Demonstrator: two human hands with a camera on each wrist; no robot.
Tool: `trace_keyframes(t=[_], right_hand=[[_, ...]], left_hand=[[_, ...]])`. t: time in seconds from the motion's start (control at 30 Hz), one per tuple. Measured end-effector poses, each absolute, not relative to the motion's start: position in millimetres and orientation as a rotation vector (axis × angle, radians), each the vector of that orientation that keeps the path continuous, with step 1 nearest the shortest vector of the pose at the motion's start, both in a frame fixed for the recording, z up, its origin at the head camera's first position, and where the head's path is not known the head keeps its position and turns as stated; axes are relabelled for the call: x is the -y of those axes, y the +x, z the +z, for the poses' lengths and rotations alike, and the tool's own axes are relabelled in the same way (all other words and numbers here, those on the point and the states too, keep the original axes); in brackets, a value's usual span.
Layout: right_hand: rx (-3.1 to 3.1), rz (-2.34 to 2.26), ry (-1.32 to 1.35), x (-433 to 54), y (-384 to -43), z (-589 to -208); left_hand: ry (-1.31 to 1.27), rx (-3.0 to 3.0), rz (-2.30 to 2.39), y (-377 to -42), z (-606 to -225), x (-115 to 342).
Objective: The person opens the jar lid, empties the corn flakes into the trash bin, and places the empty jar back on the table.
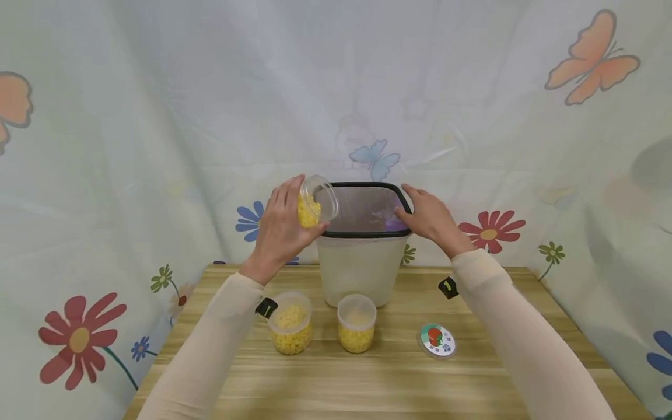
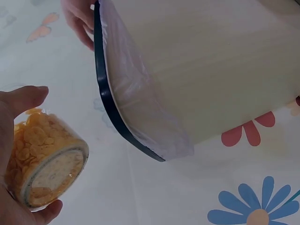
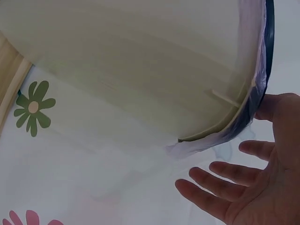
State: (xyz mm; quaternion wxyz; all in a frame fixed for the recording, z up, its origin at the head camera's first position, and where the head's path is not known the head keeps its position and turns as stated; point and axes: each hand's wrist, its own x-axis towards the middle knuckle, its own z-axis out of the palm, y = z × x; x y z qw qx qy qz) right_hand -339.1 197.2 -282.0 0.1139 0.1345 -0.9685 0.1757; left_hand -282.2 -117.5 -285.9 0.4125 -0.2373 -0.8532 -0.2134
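My left hand point(image 1: 282, 224) grips a clear plastic jar point(image 1: 325, 197) partly filled with yellow flakes point(image 1: 308, 211). The jar tips sideways, its mouth leaning over the left rim of a pale trash bin point(image 1: 359, 262). In the left wrist view, the flakes point(image 2: 35, 136) lie behind the jar's round base point(image 2: 58, 173). A black band point(image 1: 367, 235) rings the top of the bin, over a thin purplish liner point(image 2: 136, 89). My right hand point(image 1: 431, 217) is at the bin's right rim; its thumb touches the edge while the fingers point(image 3: 211, 185) extend, spread, outside it.
Two more jars of yellow flakes stand in front of the bin, a wider one point(image 1: 291, 326) at left and a smaller one point(image 1: 356, 326). A round printed lid point(image 1: 437, 340) lies right of them on the wooden table point(image 1: 336, 385). Behind hangs a flowered sheet point(image 1: 252, 116).
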Motion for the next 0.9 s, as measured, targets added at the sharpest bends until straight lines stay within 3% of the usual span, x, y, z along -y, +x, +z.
trace_keyframes(t=[0.37,0.9], right_hand=[[2.875,0.561,0.23,-190.3,-348.9,-282.0],[2.833,0.607,0.215,-191.4,-351.3,-294.2]], left_hand=[[-0.57,2.188,-0.517,-286.2,-281.0,118.0],[-0.561,2.216,-0.53,-290.0,-284.5,120.0]])
